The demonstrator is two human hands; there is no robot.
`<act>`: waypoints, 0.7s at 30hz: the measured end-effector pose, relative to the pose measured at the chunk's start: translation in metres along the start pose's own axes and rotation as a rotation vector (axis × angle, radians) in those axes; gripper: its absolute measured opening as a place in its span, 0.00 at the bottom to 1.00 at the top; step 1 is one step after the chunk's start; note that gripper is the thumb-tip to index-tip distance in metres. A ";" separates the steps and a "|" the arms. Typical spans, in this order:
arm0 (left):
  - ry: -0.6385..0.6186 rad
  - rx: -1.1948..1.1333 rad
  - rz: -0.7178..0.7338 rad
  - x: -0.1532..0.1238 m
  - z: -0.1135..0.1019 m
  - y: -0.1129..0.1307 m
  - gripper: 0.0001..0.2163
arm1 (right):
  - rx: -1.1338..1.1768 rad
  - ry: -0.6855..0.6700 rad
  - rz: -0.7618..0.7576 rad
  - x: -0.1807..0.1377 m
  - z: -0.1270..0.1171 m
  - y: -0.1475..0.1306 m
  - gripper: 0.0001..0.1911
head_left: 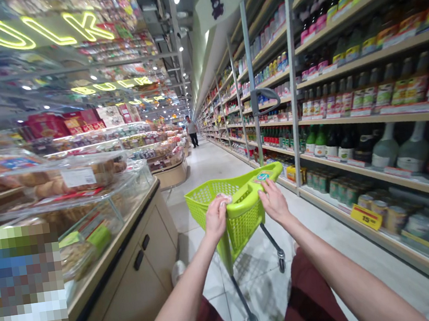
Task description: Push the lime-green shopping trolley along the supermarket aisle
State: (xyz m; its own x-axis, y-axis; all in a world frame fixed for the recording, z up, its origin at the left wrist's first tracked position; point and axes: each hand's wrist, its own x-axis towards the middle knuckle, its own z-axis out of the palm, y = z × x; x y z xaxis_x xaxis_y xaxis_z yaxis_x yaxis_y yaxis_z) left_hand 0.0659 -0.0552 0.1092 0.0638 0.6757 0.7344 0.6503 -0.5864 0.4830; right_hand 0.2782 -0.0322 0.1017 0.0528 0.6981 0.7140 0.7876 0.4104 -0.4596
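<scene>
Plainly, in the head view, the only one, the work in hand is at the cart-holding stage. A green cart [243,233] stands at about five o'clock from the middle, on the pale aisle floor [214,160] and just ahead of the wearer's legs [308,301]. The left hand [216,215] is closed on the near end of its handle [244,203], with a small crumpled whitish scrap [225,198] showing by the fingers; what that is, I cannot tell. The right hand [274,202], at about two o'clock from the left one, has its fingers curled over the handle's other part, near a small label [263,176]. So taking hold looks done, with both hands on the cart and neither reaching for goods. Whether anything has been gathered I cannot tell, since the near wall and handle hide most of the basket's floor, and what is left cannot be judged either. Toward eight o'clock runs a wooden bench [133,292] bearing clear packs of food [78,176]; toward three o'clock, long shelves [351,119] hold bottles [371,88], with a yellow price card [366,217] at four. Near twelve, well down the aisle, stands another person [192,131]. Lit BULK lettering [49,30] hangs toward ten.
</scene>
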 end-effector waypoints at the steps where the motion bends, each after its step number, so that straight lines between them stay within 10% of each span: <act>1: -0.013 0.004 0.006 0.001 0.002 0.002 0.12 | 0.005 -0.007 0.004 0.001 0.001 0.001 0.24; 12: -0.029 0.000 0.162 -0.001 0.017 0.031 0.11 | 0.013 -0.042 -0.008 0.013 -0.004 0.031 0.24; 21: -0.047 -0.009 0.119 0.011 0.027 0.014 0.12 | -0.091 -0.079 -0.204 -0.003 -0.030 -0.046 0.18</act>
State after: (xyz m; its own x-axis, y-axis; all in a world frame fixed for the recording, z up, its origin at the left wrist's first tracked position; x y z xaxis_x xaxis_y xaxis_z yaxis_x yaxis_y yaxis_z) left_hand 0.0962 -0.0438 0.1107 0.1755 0.6207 0.7641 0.6295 -0.6675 0.3977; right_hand 0.2604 -0.0701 0.1365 -0.1583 0.6514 0.7421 0.8291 0.4958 -0.2583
